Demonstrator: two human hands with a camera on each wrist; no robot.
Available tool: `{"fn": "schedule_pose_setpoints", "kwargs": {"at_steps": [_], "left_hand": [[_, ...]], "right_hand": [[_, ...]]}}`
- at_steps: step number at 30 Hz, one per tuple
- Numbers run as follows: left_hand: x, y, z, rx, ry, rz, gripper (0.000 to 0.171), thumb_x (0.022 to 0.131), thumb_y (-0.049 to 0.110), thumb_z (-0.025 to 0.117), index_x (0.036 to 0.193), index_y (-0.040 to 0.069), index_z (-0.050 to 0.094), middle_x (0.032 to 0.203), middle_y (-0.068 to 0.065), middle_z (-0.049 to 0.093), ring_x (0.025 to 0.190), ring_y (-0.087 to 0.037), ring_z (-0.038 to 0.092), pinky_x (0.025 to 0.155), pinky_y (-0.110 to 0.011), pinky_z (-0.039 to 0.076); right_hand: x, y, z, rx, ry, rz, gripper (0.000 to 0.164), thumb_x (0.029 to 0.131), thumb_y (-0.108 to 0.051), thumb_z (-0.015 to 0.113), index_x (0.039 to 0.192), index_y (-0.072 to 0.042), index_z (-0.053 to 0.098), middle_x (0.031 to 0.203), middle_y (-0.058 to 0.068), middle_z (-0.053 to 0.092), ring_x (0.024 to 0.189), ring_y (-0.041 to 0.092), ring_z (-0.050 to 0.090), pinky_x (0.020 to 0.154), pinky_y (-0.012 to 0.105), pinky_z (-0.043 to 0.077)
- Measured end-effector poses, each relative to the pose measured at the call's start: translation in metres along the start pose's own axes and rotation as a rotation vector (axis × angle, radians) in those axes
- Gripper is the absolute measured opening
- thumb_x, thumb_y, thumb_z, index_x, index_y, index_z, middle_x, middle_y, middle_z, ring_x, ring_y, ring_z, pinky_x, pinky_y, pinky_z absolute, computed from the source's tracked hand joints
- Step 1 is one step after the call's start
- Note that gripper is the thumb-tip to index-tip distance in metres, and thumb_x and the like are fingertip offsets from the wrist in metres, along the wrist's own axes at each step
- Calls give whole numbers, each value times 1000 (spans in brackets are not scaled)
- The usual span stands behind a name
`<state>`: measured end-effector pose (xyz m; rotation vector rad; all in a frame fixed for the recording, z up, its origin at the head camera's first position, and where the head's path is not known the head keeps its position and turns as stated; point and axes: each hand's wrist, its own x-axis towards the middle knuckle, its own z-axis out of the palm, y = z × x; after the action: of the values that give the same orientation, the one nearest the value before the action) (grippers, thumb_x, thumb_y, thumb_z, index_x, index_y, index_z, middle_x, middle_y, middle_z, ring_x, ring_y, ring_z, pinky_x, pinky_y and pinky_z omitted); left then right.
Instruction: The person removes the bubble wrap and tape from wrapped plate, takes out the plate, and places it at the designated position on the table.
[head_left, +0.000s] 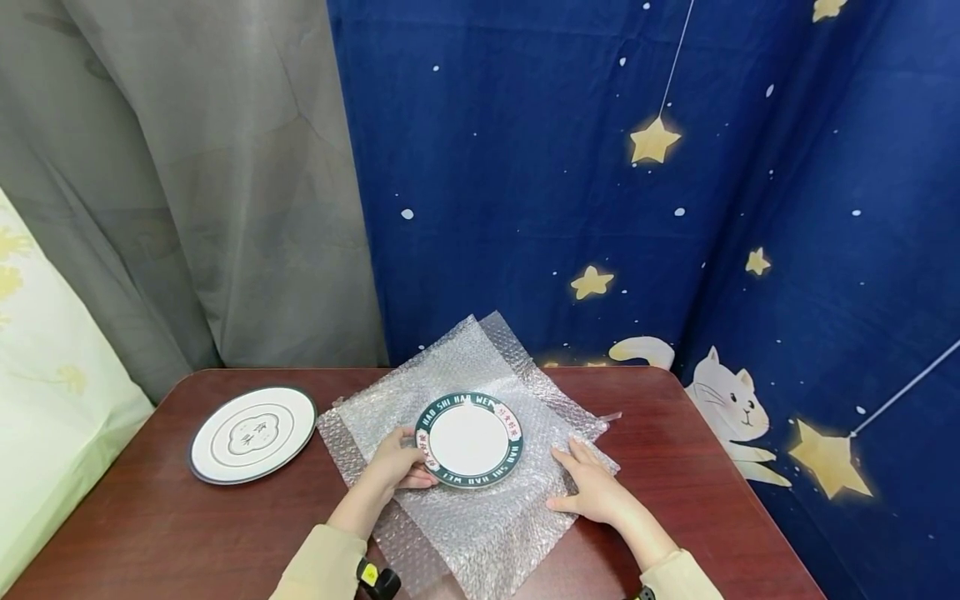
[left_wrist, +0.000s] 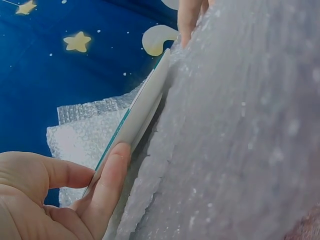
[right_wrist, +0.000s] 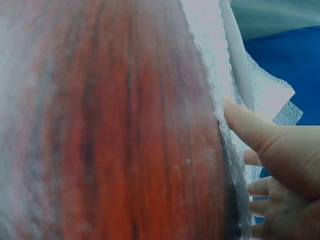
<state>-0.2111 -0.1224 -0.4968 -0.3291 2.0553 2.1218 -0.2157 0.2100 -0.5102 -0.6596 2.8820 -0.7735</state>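
Observation:
A round white plate (head_left: pixel 469 439) with a green lettered rim lies face up over the middle of the bubble wrap (head_left: pixel 498 533). My left hand (head_left: pixel 397 463) pinches its left edge; in the left wrist view the thumb (left_wrist: pixel 70 172) is on the top face and the fingers (left_wrist: pixel 107 185) are underneath, with the plate seen edge-on. To the right of the plate, my right hand (head_left: pixel 592 487) rests on the bubble wrap with spread fingers. In the right wrist view, the thumb (right_wrist: pixel 250 122) of that hand touches the edge of the wrap.
A second white plate (head_left: pixel 253 435) with a dark rim and printed centre lies on the left of the reddish-brown table (head_left: pixel 660 442). The wrap lies in overlapping sheets, one corner at the table's back edge. Grey (head_left: pixel 247 167) and blue star-patterned (head_left: pixel 525 167) curtains hang behind.

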Motion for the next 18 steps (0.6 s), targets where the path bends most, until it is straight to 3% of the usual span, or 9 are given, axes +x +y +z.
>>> {"fn": "schedule_pose_setpoints", "kwargs": {"at_steps": [9,18], "left_hand": [[-7,6,-12,-23,-34,24,58,84,-9,47,138,-7,26,61,-19,62,50,-24,65,52,-31,55],[-17,14,-29,-20,22,8,59,86,-9,47,141,-6,26,63,-18,62,54,-27,66,54,-34,56]], "right_hand": [[-1,0,0,4,-3,1,83,75,-38,81,138,3,47,146,35,26,136,51,18,104,64,21],[-1,0,-1,1,-15,1,83,76,-39,79,140,1,45,147,34,25,136,51,17,103,65,21]]}}
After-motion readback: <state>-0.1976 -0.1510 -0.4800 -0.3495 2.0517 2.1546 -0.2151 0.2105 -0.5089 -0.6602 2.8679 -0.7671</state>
